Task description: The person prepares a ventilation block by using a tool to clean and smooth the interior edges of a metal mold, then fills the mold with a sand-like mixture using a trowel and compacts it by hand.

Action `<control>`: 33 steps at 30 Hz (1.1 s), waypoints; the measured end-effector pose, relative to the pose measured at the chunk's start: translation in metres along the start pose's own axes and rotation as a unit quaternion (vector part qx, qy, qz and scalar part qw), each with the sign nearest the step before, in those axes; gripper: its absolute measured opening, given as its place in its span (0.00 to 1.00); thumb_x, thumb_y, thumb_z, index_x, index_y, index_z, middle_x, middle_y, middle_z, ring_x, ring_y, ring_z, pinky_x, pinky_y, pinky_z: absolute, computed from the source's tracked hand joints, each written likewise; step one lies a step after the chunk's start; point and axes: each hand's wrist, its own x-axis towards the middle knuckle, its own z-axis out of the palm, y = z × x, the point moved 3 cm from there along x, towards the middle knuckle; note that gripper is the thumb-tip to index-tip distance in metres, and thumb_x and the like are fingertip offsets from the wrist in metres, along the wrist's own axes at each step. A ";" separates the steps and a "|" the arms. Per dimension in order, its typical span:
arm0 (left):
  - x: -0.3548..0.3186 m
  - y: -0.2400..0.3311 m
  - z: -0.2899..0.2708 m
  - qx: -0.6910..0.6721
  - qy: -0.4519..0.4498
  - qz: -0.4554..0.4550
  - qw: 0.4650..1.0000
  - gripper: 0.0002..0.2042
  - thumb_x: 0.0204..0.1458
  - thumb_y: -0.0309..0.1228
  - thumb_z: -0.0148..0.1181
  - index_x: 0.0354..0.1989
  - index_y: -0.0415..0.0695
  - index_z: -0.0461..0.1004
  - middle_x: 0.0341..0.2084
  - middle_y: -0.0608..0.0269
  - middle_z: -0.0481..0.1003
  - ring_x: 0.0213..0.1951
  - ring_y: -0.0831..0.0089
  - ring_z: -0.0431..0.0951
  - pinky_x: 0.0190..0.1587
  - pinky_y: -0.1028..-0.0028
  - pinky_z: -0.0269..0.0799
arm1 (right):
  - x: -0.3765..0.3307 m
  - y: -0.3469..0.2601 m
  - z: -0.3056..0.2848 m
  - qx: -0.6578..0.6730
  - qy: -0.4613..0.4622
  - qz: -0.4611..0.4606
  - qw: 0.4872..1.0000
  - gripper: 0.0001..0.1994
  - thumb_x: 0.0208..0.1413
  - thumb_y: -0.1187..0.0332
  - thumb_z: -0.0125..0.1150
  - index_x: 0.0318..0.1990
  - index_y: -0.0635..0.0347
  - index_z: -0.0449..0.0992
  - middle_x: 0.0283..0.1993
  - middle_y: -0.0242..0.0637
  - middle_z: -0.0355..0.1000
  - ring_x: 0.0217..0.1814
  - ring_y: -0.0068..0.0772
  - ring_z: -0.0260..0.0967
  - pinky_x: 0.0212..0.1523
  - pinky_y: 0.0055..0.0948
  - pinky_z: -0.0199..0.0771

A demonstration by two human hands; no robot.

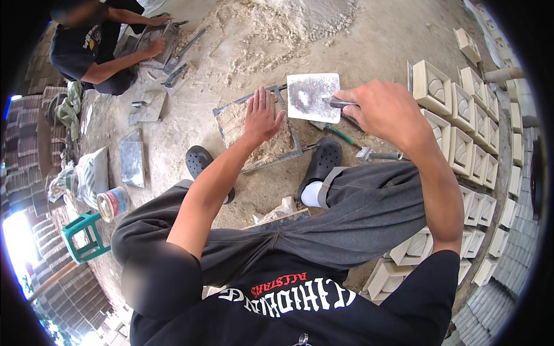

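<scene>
My left hand [264,117] lies flat with its fingers stretched out on pale sandy mix [232,120]. The mix fills a square metal mould frame [295,138] on the ground between my feet. My right hand [378,108] grips the dark handle of a square-bladed trowel [313,95]. Its flat, pale-dusted blade is held over the frame's far right corner and hides part of it. Just below the trowel, a tool with a green handle [341,135] lies on the ground, partly covered.
Rows of cream patterned blocks [431,87] stand along the right. Loose sandy material [277,26] is heaped at the far side. A co-worker [86,43] crouches far left over another mould. Nearer on the left are a metal plate [132,162], a tub [113,203] and a green stool [85,237].
</scene>
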 end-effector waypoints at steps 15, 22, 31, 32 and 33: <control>-0.080 0.062 -0.011 -0.054 -0.053 0.094 0.993 0.44 0.61 0.61 0.37 0.71 0.29 0.46 0.73 0.42 0.44 0.75 0.52 0.39 0.74 0.58 0.32 | 0.000 -0.003 0.001 0.024 0.013 -0.007 1.000 0.12 0.56 0.62 0.63 0.47 0.47 0.83 0.36 0.46 0.79 0.40 0.49 0.78 0.42 0.43 0.77; -0.102 0.071 -0.009 -0.014 -0.067 0.098 0.993 0.44 0.62 0.62 0.33 0.72 0.31 0.45 0.73 0.43 0.43 0.75 0.54 0.38 0.74 0.59 0.30 | 0.005 -0.006 0.003 -0.006 0.005 -0.028 1.000 0.13 0.57 0.62 0.62 0.49 0.45 0.82 0.36 0.45 0.79 0.39 0.50 0.76 0.41 0.45 0.76; -0.117 0.063 -0.018 -0.113 -0.022 0.152 0.982 0.30 0.63 0.45 0.46 0.68 0.37 0.57 0.71 0.50 0.52 0.73 0.60 0.48 0.74 0.58 0.41 | 0.001 -0.011 -0.002 0.001 -0.010 -0.015 1.000 0.14 0.57 0.61 0.62 0.51 0.43 0.81 0.36 0.45 0.78 0.39 0.51 0.76 0.41 0.45 0.75; -0.120 0.058 -0.023 -0.082 0.010 0.165 0.983 0.23 0.61 0.35 0.51 0.63 0.41 0.66 0.67 0.55 0.61 0.70 0.63 0.58 0.71 0.61 0.50 | 0.001 -0.012 -0.003 -0.003 -0.013 -0.005 1.000 0.15 0.57 0.61 0.62 0.51 0.43 0.81 0.35 0.46 0.78 0.39 0.51 0.76 0.40 0.45 0.76; -0.121 0.052 -0.020 -0.080 0.012 0.162 0.983 0.23 0.61 0.35 0.51 0.63 0.41 0.66 0.67 0.55 0.61 0.70 0.63 0.58 0.71 0.61 0.50 | 0.002 -0.012 -0.003 -0.007 -0.017 0.006 1.000 0.15 0.57 0.60 0.62 0.51 0.43 0.81 0.35 0.47 0.78 0.38 0.52 0.76 0.40 0.45 0.76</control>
